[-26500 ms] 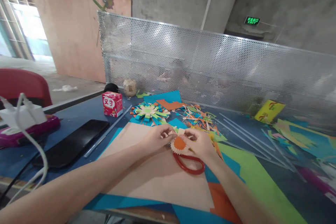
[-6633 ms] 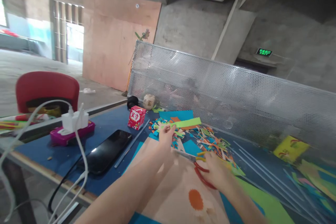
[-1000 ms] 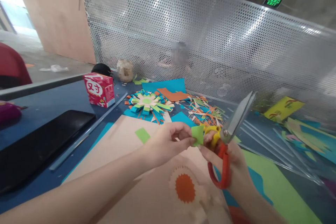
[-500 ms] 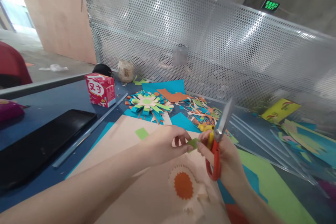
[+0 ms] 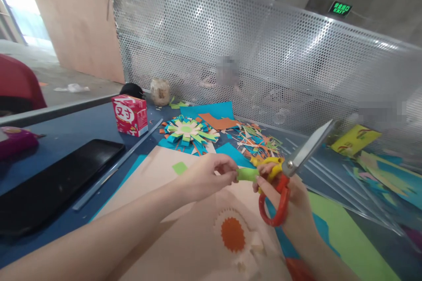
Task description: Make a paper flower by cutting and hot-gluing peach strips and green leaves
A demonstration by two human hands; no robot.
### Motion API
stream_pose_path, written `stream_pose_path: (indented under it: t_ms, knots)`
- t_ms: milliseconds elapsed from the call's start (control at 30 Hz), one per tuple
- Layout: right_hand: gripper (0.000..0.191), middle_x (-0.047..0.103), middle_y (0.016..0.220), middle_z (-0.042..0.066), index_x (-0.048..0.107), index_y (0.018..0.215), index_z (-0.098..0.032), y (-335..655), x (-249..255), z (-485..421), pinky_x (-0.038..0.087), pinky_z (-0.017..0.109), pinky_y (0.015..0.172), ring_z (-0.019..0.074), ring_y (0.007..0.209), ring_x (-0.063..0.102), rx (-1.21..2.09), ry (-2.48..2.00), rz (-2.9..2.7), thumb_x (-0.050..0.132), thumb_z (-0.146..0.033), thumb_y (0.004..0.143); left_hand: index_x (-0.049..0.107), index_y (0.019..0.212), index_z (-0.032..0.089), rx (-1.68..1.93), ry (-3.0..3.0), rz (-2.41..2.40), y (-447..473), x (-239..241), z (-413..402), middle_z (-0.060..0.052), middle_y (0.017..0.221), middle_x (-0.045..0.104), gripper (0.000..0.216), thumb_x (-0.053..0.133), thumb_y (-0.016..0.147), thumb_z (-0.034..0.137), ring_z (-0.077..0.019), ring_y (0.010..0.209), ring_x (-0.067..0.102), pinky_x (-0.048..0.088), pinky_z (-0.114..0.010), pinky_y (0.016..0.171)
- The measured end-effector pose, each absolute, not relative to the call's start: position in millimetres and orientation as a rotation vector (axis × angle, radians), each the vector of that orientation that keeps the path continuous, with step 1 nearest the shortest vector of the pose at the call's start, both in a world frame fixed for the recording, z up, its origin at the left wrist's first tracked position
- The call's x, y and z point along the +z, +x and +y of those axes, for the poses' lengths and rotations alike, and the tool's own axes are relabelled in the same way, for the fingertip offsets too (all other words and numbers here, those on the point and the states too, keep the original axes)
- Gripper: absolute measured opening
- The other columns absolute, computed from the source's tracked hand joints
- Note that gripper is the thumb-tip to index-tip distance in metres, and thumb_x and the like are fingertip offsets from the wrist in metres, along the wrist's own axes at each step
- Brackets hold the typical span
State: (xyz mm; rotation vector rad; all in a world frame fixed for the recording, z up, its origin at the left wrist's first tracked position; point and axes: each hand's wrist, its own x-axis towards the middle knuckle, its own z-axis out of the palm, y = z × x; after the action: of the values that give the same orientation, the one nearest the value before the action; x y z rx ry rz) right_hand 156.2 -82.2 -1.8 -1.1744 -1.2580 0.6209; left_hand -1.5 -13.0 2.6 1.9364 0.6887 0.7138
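Note:
My left hand [image 5: 206, 176] pinches one end of a small green paper piece [image 5: 246, 174] above the table. My right hand [image 5: 290, 202] touches the other end of that piece with its fingertips and keeps red-and-yellow scissors [image 5: 286, 175] hooked in its fingers, blades shut and pointing up to the right. Below the hands lies a peach paper sheet [image 5: 184, 228] bearing a fringed disc with an orange centre [image 5: 232, 235]. A small green square [image 5: 180, 167] lies on the sheet to the left.
A paper flower [image 5: 187, 131] and a heap of coloured scraps [image 5: 257, 140] lie behind the hands. A red carton [image 5: 129, 114], a black phone [image 5: 52, 182], a long ruler [image 5: 118, 164] are at left. Thin clear rods [image 5: 343, 175] lie right. A perforated metal screen [image 5: 263, 52] backs the table.
The green piece has gone from a flat square to a rolled or folded shape held between both hands. The scissors' blades swung from pointing up to pointing up-right.

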Motion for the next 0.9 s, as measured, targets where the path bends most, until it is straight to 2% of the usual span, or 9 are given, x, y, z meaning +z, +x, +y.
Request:
stream_pose_path:
  t_ms: [100,267,300,367,500,700,900]
  knots:
    - [0.017,0.055,0.077,-0.001,0.046,0.072,-0.021,161,-4,-81,0.047,0.026,0.058,0.0116,0.062,0.055,0.596,-1.171,-1.279,0.062,-0.021,0.066,0.058,0.071,0.016,0.635,1.999,0.705,-3,5,-15,0.0,0.066,0.058,0.012,0.052,0.071,0.026,-0.009,0.057,0.051,0.038,-0.019,0.051]
    - [0.02,0.055,0.075,-0.001,0.047,0.075,-0.022,165,-9,-77,0.046,0.024,0.058,0.0131,0.069,0.055,0.615,-1.177,-1.4,0.064,-0.017,0.065,0.055,0.099,0.021,0.606,1.974,0.691,-6,10,-20,0.002,0.067,0.055,0.03,0.054,0.071,0.031,-0.0089,0.057,0.047,0.036,-0.019,0.049]
    - [0.02,0.055,0.074,-0.001,0.047,0.074,-0.022,164,-10,-78,0.046,0.024,0.059,0.0134,0.069,0.055,0.612,-1.182,-1.416,0.064,-0.017,0.065,0.055,0.098,0.021,0.612,1.977,0.697,-5,10,-20,0.003,0.065,0.054,0.03,0.055,0.071,0.032,-0.0087,0.056,0.046,0.036,-0.019,0.049]
    - [0.018,0.054,0.072,0.0,0.048,0.073,-0.022,161,-11,-78,0.046,0.026,0.062,0.0149,0.072,0.055,0.605,-1.177,-1.419,0.063,-0.019,0.066,0.058,0.085,0.019,0.602,2.01,0.731,-4,9,-20,0.003,0.061,0.052,0.023,0.056,0.07,0.035,-0.008,0.053,0.044,0.034,-0.019,0.047]
    - [0.017,0.055,0.077,0.001,0.046,0.073,-0.022,157,-11,-80,0.046,0.027,0.062,0.0138,0.069,0.054,0.584,-1.2,-1.42,0.062,-0.023,0.068,0.054,0.061,0.015,0.63,2.024,0.751,-2,7,-18,0.003,0.056,0.049,0.017,0.056,0.07,0.03,-0.0069,0.052,0.042,0.033,-0.018,0.048]
    - [0.015,0.054,0.079,0.002,0.045,0.071,-0.022,158,-2,-82,0.046,0.026,0.057,0.014,0.069,0.054,0.458,-1.281,-1.461,0.059,-0.026,0.07,0.045,0.063,0.016,0.913,1.615,0.739,-2,13,-17,0.004,0.054,0.052,0.023,0.058,0.071,0.034,-0.0071,0.048,0.05,0.034,-0.017,0.044]
    - [0.014,0.055,0.069,-0.001,0.049,0.069,-0.022,150,0,-87,0.047,0.025,0.058,0.013,0.063,0.054,0.6,-1.265,-1.378,0.062,-0.025,0.066,0.049,0.068,0.016,0.851,1.531,0.641,3,9,-25,0.003,0.056,0.055,0.023,0.064,0.066,0.033,-0.0075,0.053,0.053,0.031,-0.015,0.041]
